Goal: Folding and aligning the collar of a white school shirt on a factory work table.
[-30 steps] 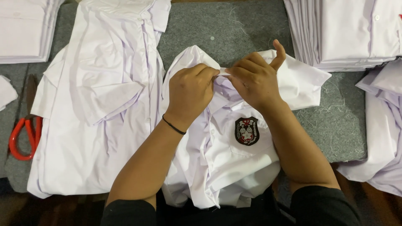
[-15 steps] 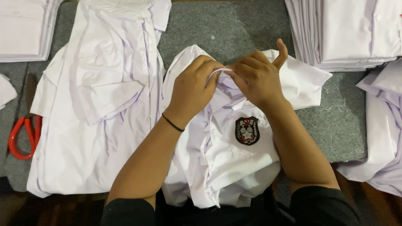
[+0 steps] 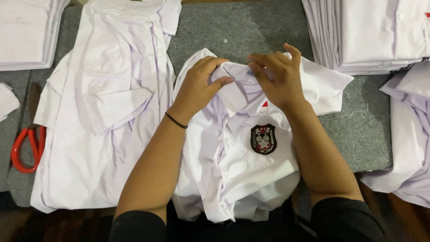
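At the far left the red-handled scissors (image 3: 24, 150) lay on the grey tabletop (image 3: 251, 29), half tucked under the edge of a spread-out white shirt (image 3: 103, 112). A folded white stack (image 3: 27, 33) sat in the top-left corner. In the middle lay the white shirt with a dark chest badge (image 3: 242, 152), front up, its collar (image 3: 239, 76) pointing away from the person. The left hand (image 3: 197, 87) pinched the collar's left end between thumb and fingers. The right hand (image 3: 280, 78) lay over the collar's right side, fingers curled down on the cloth and gripping it. The step looked like shaping and squaring the collar. A next move there would likely call for an even pull from both sides so the collar sat flat and centred.

Room was tight. The spread shirt touched the badge shirt's left edge. A tall pile of folded shirts (image 3: 371, 31) stood close at the upper right, and more loose white cloth (image 3: 407, 134) crowded the right edge. Only the grey strip above the collar lay bare.
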